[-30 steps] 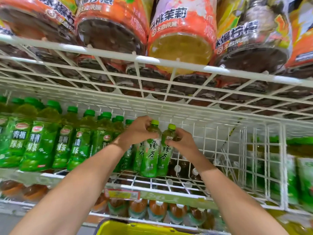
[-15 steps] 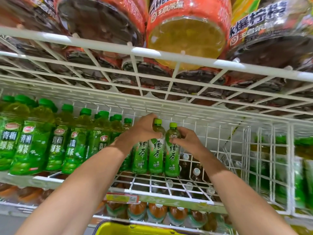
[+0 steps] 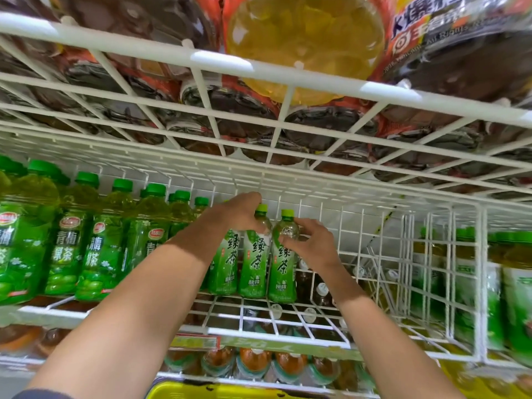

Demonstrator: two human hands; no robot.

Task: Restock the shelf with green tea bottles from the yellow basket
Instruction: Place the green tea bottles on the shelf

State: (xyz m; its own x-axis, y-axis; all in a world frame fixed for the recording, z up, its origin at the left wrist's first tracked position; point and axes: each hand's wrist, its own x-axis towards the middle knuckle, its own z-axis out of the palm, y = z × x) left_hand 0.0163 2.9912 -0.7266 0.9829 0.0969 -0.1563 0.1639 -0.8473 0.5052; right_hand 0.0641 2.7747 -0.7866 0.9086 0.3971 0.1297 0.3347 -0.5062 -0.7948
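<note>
Three green tea bottles stand upright side by side on the white wire shelf (image 3: 273, 336). My left hand (image 3: 240, 214) wraps the necks of the left bottle (image 3: 224, 269) and the middle bottle (image 3: 254, 266). My right hand (image 3: 312, 243) grips the shoulder of the right bottle (image 3: 283, 272), whose light green cap shows above my fingers. The rim of the yellow basket (image 3: 218, 391) peeks in at the bottom edge, below the shelves.
A row of larger green plum tea bottles (image 3: 100, 249) fills the shelf to the left. Bare wire shelf lies right of the three bottles, up to a wire divider (image 3: 414, 272) with more green bottles beyond. Big orange-labelled bottles (image 3: 305, 38) rest on the rack overhead.
Both hands have pushed the green tea bottles deeper onto the shelf and stood them upright. The view has moved closer and tilted upward.
</note>
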